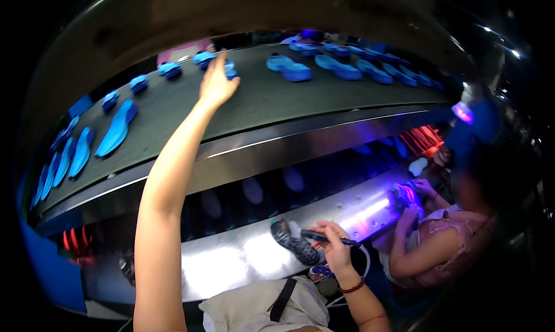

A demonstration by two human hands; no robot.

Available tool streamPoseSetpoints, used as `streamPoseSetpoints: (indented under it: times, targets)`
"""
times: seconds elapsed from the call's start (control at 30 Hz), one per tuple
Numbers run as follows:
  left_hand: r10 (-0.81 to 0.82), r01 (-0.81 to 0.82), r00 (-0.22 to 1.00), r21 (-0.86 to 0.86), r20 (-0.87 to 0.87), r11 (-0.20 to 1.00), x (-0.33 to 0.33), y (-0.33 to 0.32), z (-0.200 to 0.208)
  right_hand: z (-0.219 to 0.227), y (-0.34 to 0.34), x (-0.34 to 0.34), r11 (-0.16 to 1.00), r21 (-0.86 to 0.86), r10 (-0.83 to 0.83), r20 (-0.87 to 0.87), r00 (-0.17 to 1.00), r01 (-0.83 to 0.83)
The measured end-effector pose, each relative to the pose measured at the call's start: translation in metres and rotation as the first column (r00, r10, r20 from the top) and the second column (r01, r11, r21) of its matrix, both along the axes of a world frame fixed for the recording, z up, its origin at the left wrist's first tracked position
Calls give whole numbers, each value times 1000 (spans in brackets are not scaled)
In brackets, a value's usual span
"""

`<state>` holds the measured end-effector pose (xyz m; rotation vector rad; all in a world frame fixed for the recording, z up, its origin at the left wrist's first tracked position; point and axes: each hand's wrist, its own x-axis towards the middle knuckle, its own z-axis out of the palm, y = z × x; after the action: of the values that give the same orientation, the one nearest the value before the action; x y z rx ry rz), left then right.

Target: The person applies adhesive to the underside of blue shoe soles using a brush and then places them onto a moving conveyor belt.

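My left arm stretches up to the dark upper belt, where my left hand (218, 84) closes around a blue shoe sole (230, 70), its thumb on the near side; the fingers cover much of the sole. Low on the right, my right hand (334, 246) grips a black pen-shaped tool (315, 235) with a white cord (366, 261) trailing from it. Just left of that tool, a dark patterned shoe (291, 243) lies tilted on the shiny metal ledge (222, 268).
Several more blue soles (117, 129) lie along the belt (248, 100) on both sides. A metal rail (260, 142) edges it. Beneath, pale soles (252, 190) show in a dark lower level. At right a co-worker (433, 239) handles a shoe under purple light.
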<state>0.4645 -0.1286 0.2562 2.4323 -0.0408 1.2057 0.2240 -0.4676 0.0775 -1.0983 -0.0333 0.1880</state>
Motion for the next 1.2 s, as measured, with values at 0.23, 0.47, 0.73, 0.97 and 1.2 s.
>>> streamPoseSetpoints:
  times: [0.23, 0.47, 0.73, 0.97, 1.2]
  targets:
    - [307, -174, 897, 382, -319, 908, 31, 6, -33, -30, -37, -3, 995, 11, 100, -39, 994, -99]
    - [381, -147, 889, 631, -253, 762, -10, 2, -22, -21, -6, 8, 935, 229, 294, -77, 953, -270]
    - [29, 315, 840, -530, 542, 787, -209, -24, -71, -18, -7, 10, 954, 295, 88, -87, 992, -58]
    - [-710, 436, 522, -863, 472, -254, -312, -19, -141, 15, 13, 5, 894, 419, 130, 100, 986, -160]
    - [-686, -136, 310, -684, 658, -717, -346, -74, -250, 5, 72, -11, 868, 294, 364, 169, 916, -400]
